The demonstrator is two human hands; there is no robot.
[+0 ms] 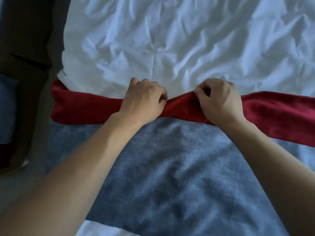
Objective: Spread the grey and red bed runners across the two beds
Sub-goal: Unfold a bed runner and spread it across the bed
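Note:
A red bed runner (88, 108) stretches from left to right across a bed with a wrinkled white duvet (170, 40). Its middle is bunched into a narrow twist. My left hand (143, 101) pinches the red cloth just left of that twist, fingers curled. On the other side of the twist my right hand (219, 101) pinches the bunched upper edge. A grey bed runner (170, 167) lies flat below the red one, nearer to me, partly under my forearms.
The bed's left edge drops to a dark gap (25, 48) with dim furniture and a bluish shape (8, 108). A strip of white duvet (95, 227) shows below the grey runner at the bottom edge.

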